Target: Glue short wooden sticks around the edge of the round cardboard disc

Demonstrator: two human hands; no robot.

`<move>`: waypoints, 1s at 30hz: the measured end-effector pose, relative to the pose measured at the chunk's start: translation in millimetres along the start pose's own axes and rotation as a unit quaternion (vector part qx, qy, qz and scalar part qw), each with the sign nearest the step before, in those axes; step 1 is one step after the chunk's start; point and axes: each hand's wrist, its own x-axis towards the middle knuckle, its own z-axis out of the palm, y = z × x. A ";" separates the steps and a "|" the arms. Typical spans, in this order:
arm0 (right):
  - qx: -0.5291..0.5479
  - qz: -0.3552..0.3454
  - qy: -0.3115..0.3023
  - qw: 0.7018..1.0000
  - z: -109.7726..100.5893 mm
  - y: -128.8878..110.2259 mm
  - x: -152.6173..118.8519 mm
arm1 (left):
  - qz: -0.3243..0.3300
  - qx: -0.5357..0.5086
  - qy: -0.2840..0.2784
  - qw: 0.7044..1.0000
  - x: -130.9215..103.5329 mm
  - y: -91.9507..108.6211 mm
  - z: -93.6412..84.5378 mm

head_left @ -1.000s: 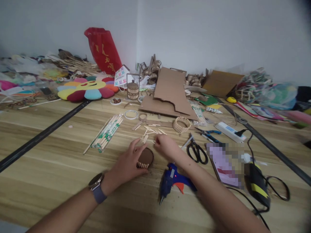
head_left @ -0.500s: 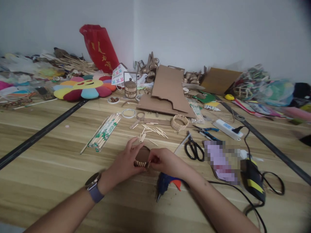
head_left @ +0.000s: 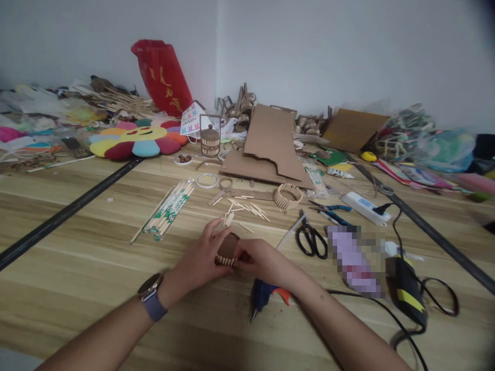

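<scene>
A small round brown cardboard piece point(head_left: 229, 245), edged with short wooden sticks along its near side, is held tilted just above the table. My left hand point(head_left: 207, 250) grips it from the left, thumb below and fingers over the far edge. At its right edge, my right hand point(head_left: 253, 257) pinches a short wooden stick against the rim; the fingertips hide most of that stick. Below my right wrist lies a blue glue gun point(head_left: 261, 298) with an orange trigger. Beyond my hands are scattered short sticks point(head_left: 247, 208) and a ring of upright sticks point(head_left: 288, 196).
Black scissors point(head_left: 311, 239), pliers point(head_left: 334, 208), a blurred-out phone point(head_left: 353, 263) and a power strip point(head_left: 365, 207) lie to the right, with a cord point(head_left: 371, 299) running across. Bagged sticks point(head_left: 170, 208) lie left. Cardboard sheets point(head_left: 273, 141) and a small lidded bucket point(head_left: 210, 141) stand behind.
My right fingers have moved in against the cardboard piece's right rim, covering the short stick that showed between them. The whole view has shifted slightly.
</scene>
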 end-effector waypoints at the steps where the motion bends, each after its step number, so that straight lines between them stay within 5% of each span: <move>1: -0.006 -0.003 -0.002 1.000 -0.1 -0.6 -0.1 | 0.000 0.001 0.001 1.000 0.0 0.0 0.2; 9: -0.099 -0.029 -0.021 0.994 -2.7 -6.1 -3.1 | -0.015 0.005 -0.017 1.000 1.0 4.8 -3.7; 30: -0.135 -0.061 -0.035 0.988 -2.7 -1.9 -3.2 | -0.015 -0.001 -0.004 1.000 1.1 4.2 -1.5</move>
